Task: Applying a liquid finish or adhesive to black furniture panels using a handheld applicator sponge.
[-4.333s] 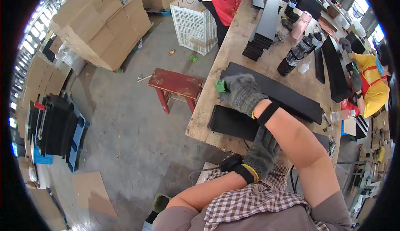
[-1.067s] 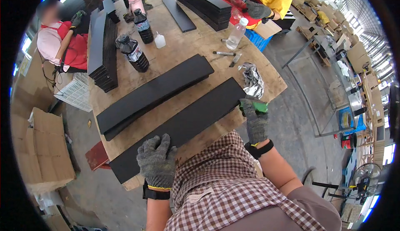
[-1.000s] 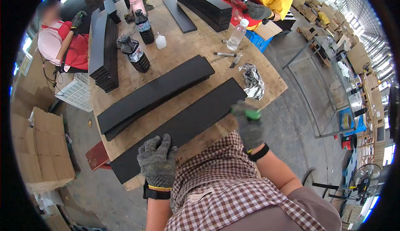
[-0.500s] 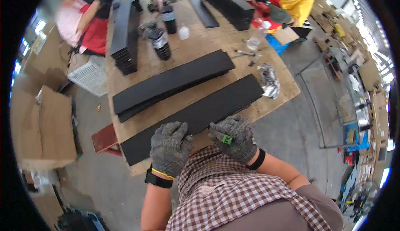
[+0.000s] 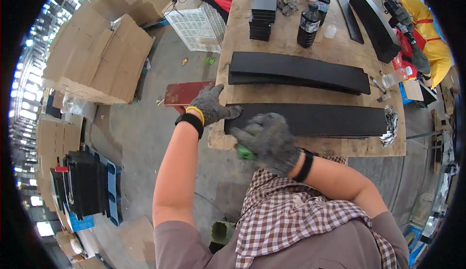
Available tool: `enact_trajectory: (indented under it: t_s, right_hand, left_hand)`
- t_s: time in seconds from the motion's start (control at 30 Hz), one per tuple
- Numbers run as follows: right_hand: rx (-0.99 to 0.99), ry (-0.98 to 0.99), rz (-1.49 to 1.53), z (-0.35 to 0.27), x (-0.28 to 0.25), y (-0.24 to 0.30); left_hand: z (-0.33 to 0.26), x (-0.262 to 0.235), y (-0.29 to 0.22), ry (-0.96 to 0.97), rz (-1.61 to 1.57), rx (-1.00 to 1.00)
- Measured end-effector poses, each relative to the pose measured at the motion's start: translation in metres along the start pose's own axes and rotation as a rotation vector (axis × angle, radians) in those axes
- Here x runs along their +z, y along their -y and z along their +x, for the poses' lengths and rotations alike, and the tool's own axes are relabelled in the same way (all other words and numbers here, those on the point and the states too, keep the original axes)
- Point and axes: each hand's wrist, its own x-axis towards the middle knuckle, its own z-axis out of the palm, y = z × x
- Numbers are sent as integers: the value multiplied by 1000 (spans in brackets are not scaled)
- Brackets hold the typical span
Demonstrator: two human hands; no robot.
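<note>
Head view; left hand (image 5: 208, 108), in grey knit glove with yellow cuff edge, at the left end of the nearer black panels (image 5: 315, 120); fingers spread open, thumb laid against the panel end, no closed grip seen; right hand (image 5: 269, 140), grey-gloved and slightly blurred, in front of the panels' lower left part; fingers bent around a small green object (image 5: 246, 152), which shows at the palm side; whether this hand touches the panels, cannot tell.

Nearer panels lie flat along the near edge of the wooden table (image 5: 340, 147), more than one layer deep; farther black panels (image 5: 296, 71) lie roughly parallel beyond them, a bare strip between; crumpled silver sheet (image 5: 390, 127) at the nearer panels' right end; dark-filled bottle (image 5: 308, 28) and small white squeeze bottle (image 5: 330, 31) stand farther back; clear bottle (image 5: 397, 77) near the right edge; red stool (image 5: 187, 92) beside the table, left.
</note>
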Motion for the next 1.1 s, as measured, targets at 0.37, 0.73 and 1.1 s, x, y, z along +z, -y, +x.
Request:
enact_trajectory:
  t_s: [0.37, 0.73, 1.1]
  right_hand:
    - [-33, 166, -124, -2, -23, -3]
    - [167, -201, 86, 19, 44, 8]
    - [552, -334, -521, -211, -158, -85]
  left_hand:
    - [-3, -16, -16, 59, 101, -92]
    - [10, -15, 1, 16, 105, 115]
    - [14, -18, -13, 92, 127, 85]
